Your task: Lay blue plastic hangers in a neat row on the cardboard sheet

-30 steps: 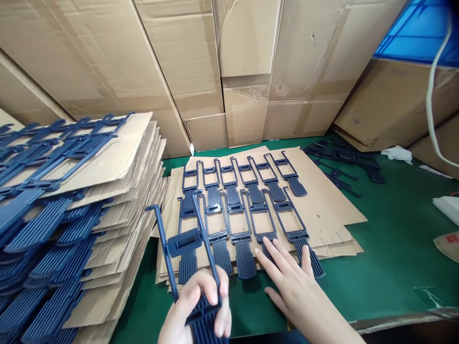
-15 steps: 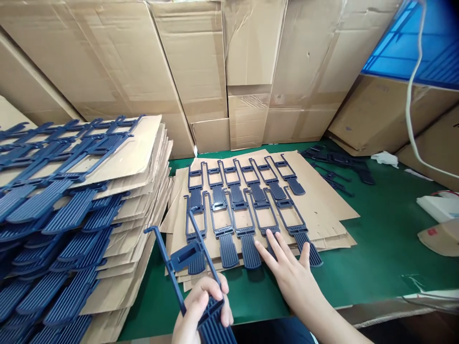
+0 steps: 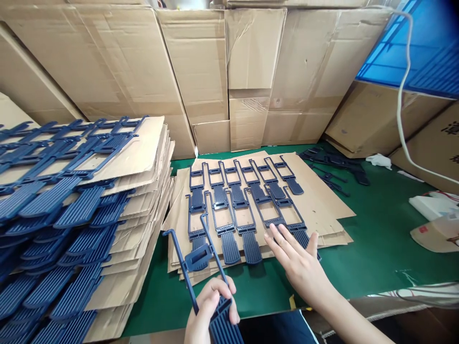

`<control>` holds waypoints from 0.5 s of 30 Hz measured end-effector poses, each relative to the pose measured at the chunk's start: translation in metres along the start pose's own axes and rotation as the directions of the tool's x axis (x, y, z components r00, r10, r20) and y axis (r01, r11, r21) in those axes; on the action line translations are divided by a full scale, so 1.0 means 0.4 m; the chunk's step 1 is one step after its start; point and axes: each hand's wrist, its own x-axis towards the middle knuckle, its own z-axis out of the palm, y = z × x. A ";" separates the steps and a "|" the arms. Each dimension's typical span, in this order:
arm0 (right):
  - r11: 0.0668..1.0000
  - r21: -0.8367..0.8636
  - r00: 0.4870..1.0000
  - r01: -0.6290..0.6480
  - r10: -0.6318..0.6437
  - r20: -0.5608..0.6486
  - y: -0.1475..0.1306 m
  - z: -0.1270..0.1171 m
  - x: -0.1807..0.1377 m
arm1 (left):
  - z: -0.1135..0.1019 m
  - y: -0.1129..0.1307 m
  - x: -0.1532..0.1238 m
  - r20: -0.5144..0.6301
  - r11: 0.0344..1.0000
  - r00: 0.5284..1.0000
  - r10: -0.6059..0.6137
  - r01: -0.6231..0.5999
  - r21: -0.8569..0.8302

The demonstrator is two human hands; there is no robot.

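A blue plastic frame part [image 3: 201,258] stands tilted above the desk's [image 3: 376,253] near edge, its ribbed end pinched in the left hand [image 3: 211,310], grip closed on it. The right hand [image 3: 299,263] lies flat, grip open, fingers on the arrayed blue parts [image 3: 244,205] on the cardboard sheet [image 3: 322,200].

Bright, even light is falling from above, casting only soft, short shadows on the green felt-covered table [image 3: 376,248]. Wide-angle distortion is bending the tall brown cardboard boxes [image 3: 201,71] outward at the edges. Focus is staying sharp, without glare.
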 end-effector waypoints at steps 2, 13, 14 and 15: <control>1.000 0.014 1.000 0.010 -0.009 -0.014 0.015 -0.006 -0.003 | -0.007 0.000 0.001 -0.006 1.000 1.000 0.001 -0.001 0.016; 0.406 0.832 0.489 -0.378 0.851 -0.194 0.073 -0.067 -0.023 | -0.011 -0.005 0.012 -0.012 1.000 1.000 -0.005 0.005 0.011; 0.175 0.915 0.443 -0.364 0.896 0.005 0.066 -0.076 -0.015 | -0.008 -0.004 0.014 -0.019 1.000 1.000 -0.005 0.006 0.013; -0.040 0.941 0.420 -0.336 0.888 0.188 0.058 -0.083 -0.008 | -0.006 -0.003 0.016 -0.026 1.000 1.000 -0.003 0.004 0.016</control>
